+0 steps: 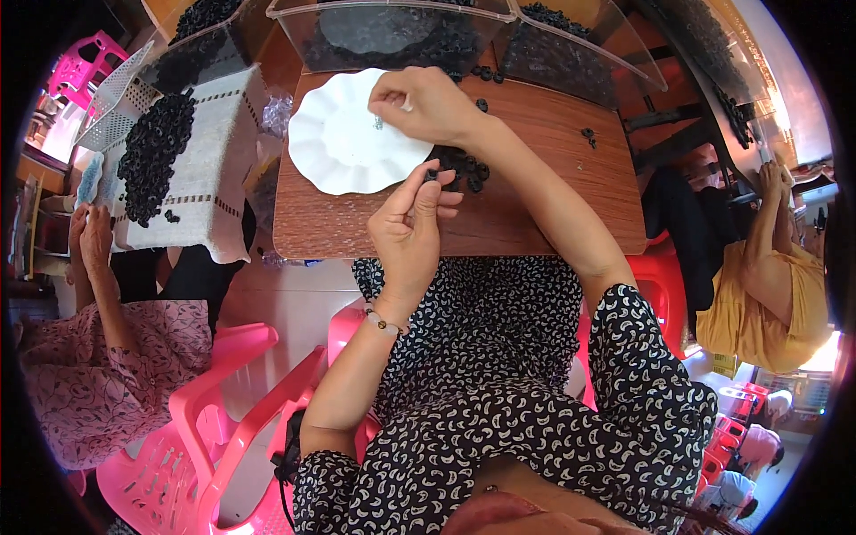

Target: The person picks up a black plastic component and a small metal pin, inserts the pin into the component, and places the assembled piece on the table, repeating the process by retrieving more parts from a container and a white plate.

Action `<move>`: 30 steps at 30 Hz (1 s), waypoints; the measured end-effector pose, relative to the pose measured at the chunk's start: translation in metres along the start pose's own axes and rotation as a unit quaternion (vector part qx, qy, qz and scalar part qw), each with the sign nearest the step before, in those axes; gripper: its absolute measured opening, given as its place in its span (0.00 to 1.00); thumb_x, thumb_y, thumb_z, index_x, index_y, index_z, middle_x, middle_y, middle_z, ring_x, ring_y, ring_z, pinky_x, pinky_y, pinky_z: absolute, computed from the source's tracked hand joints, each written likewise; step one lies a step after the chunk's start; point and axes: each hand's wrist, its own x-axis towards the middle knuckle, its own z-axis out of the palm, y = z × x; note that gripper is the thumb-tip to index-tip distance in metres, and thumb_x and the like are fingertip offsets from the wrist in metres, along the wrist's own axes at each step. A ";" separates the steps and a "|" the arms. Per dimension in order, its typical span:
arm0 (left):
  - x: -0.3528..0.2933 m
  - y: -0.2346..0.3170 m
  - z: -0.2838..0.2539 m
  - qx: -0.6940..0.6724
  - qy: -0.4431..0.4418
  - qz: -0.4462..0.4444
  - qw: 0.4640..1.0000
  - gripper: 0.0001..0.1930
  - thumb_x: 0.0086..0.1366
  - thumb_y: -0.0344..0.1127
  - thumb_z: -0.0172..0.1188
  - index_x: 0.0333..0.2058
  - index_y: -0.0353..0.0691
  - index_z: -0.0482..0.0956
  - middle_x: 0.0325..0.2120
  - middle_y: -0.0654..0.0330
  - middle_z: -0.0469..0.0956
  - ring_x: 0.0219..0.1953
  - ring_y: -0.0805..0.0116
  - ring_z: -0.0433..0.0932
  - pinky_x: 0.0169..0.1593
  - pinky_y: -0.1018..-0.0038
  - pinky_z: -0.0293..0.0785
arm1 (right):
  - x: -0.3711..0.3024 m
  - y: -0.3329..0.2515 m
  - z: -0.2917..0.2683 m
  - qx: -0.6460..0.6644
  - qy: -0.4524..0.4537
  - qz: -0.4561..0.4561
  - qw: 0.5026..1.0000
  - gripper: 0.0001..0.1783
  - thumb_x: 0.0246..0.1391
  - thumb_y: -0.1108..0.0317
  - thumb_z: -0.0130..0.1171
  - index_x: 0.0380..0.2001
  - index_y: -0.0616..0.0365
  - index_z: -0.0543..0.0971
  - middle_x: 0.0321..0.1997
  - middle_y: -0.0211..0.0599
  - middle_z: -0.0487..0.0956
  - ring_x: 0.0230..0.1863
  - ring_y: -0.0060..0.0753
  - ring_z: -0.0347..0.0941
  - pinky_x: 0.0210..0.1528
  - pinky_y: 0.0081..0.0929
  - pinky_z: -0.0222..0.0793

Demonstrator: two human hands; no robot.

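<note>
While the left grip [404, 234] pinches a black part [432, 175], the right grip [430, 103] bends over the plate [332, 147]

Where the counter [557, 201] meets its near edge, at the centre of the frame, the left grip points upward, thumb and forefinger closed on the small black part. It holds the part at the fingertips, near the plate's lower-right rim; the other fingers spread loosely to the right.

At upper centre, the right grip hangs over the plate's right side, fingers curled toward one another above some small silvery bits [377, 124]. Whether they have hold of one, I cannot tell.

The white, scalloped plate sits close to the counter's left edge, a thin strip of wood between. Loose black pieces [473, 169] lie just right of the left grip, partly behind its fingers, tightening the room there. Two clear bins, one at top centre [316, 52] and one at upper right [580, 80], wall off the far edge. The widest room spreads from the right forearm [548, 192] to the counter's right edge, carrying a small black cluster [588, 136].
</note>
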 end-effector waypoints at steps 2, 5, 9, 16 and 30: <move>-0.001 0.000 -0.004 0.013 -0.005 0.008 1.000 0.16 0.75 0.32 0.56 0.56 0.30 0.79 0.42 0.53 0.85 0.37 0.73 0.84 0.40 0.79 0.81 | -0.010 -0.019 -0.013 0.062 0.019 0.069 0.995 0.10 0.59 0.65 0.65 0.38 0.62 0.84 0.31 0.33 0.85 0.34 0.18 0.79 0.36 0.20 0.73; -0.001 -0.002 -0.005 0.022 -0.012 0.020 0.999 0.15 0.74 0.32 0.59 0.55 0.31 0.80 0.43 0.55 0.85 0.40 0.75 0.83 0.42 0.80 0.79 | -0.038 -0.036 -0.035 0.191 0.030 0.123 0.973 0.11 0.61 0.66 0.64 0.38 0.64 0.84 0.33 0.31 0.85 0.37 0.15 0.79 0.39 0.18 0.74; 0.003 0.000 -0.007 0.101 -0.016 0.080 0.992 0.14 0.69 0.32 0.66 0.51 0.33 0.84 0.42 0.62 0.81 0.40 0.79 0.76 0.44 0.84 0.71 | -0.078 -0.055 -0.047 0.322 0.059 0.146 0.934 0.11 0.63 0.66 0.63 0.40 0.64 0.82 0.36 0.31 0.85 0.37 0.17 0.80 0.39 0.17 0.75; 0.001 0.000 -0.007 0.114 -0.036 0.087 0.989 0.16 0.65 0.31 0.70 0.50 0.34 0.84 0.40 0.64 0.82 0.36 0.80 0.74 0.41 0.83 0.70 | -0.114 -0.073 -0.045 0.377 0.089 0.152 0.909 0.11 0.64 0.67 0.64 0.42 0.64 0.82 0.37 0.31 0.83 0.40 0.19 0.78 0.42 0.20 0.74; -0.001 0.000 -0.005 0.152 -0.036 0.117 0.981 0.15 0.63 0.29 0.70 0.49 0.33 0.85 0.40 0.60 0.84 0.36 0.77 0.77 0.42 0.80 0.74 | -0.121 -0.068 -0.046 0.214 0.084 0.098 0.968 0.08 0.57 0.65 0.70 0.39 0.54 0.86 0.33 0.22 0.81 0.33 0.13 0.70 0.32 0.15 0.63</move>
